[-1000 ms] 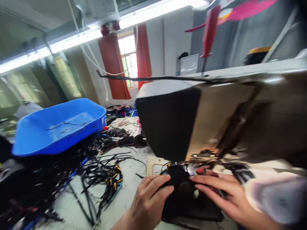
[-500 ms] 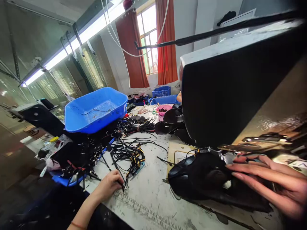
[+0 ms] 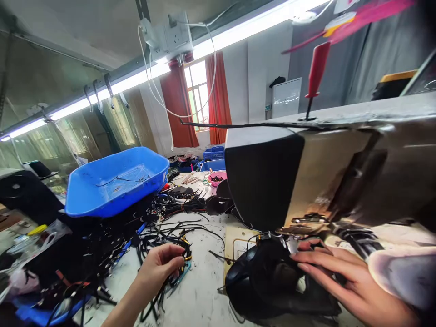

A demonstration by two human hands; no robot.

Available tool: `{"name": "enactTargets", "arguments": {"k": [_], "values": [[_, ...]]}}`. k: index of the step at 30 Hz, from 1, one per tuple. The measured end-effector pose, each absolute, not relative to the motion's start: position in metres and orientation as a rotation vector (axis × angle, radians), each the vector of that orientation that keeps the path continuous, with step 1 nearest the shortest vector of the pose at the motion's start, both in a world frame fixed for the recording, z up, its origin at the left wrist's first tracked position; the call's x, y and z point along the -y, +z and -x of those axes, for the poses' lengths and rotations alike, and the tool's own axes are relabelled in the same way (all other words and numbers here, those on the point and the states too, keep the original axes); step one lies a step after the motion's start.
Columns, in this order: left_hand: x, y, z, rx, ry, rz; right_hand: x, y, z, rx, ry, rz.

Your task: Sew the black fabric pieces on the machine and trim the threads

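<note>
Left side: large blue plastic tub [image 3: 88, 193], tilted, a thin dark strand [image 3: 127, 179] on its floor. Below it, near the left edge: round yellow lid [image 3: 37, 230]. Background: round pink bowl [image 3: 218, 175] with dark contents; blue plastic crate [image 3: 214, 152]; bright window [image 3: 196, 75] between rust-red fabric curtains [image 3: 218, 91]. Overhead: long white fluorescent lamp [image 3: 238, 40], lit; white plastic socket box [image 3: 177, 35] adjoining. Upper right: red-handled screwdriver [image 3: 318, 68], tip down, leaning slightly.

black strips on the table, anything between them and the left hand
Nothing visible: the left hand overlaps the black strips in this view, though whether it is gripping any is unclear.
</note>
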State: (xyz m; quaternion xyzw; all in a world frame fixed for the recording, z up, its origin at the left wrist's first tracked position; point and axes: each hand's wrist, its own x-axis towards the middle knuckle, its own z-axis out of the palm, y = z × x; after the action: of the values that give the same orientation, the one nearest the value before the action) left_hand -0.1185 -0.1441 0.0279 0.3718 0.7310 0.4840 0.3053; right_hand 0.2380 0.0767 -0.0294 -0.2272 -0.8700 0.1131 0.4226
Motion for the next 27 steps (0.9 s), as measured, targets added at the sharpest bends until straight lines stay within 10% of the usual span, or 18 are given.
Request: {"name": "enactTargets", "arguments": {"k": [19,27], "values": [[0.052,0.055,0.023,-1.637,1.359,-2.019,-0.044,0.013,-0.235,2.391,0.228,0.535],[0.011,0.036,-0.008,-1.632,1.149,-1.573,-0.039,0.01,-0.236,2.303,0.295,0.627]]}}
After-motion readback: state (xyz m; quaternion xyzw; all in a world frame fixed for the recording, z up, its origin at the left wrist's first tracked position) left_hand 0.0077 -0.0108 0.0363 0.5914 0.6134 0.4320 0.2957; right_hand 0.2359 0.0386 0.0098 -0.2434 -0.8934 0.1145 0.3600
